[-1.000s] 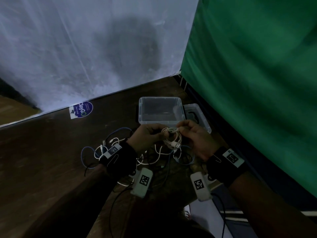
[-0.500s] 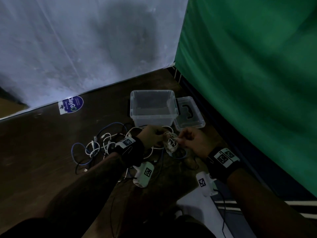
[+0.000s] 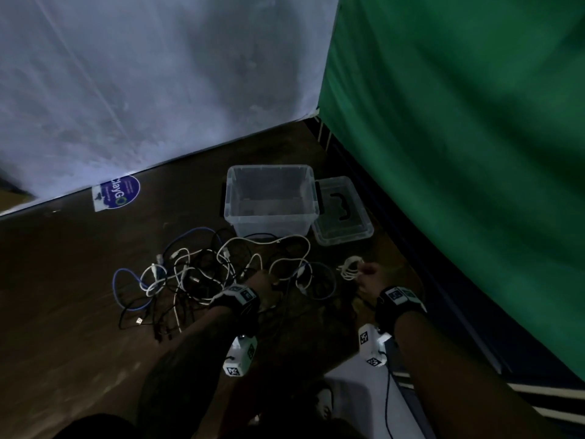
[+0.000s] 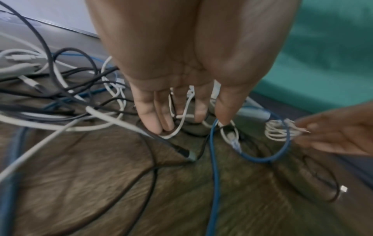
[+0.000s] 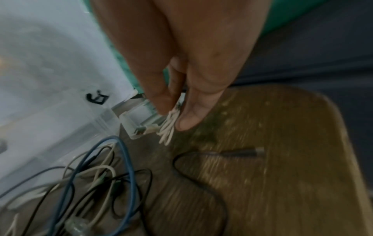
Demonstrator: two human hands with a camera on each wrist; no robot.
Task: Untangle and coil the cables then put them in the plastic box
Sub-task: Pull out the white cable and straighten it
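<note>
Right hand point(image 3: 370, 277) pinches coiled white cable point(image 3: 349, 268); left hand point(image 3: 262, 285) over tangle point(image 3: 190, 274)

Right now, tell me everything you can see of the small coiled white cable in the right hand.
The coiled white cable is a thin, pale cord wound into several tight loops. The right hand pinches it between thumb and fingertips, the loops hanging from that grip above the brown surface. It hangs clear of the tangled pile, short of the plastic box.
</note>
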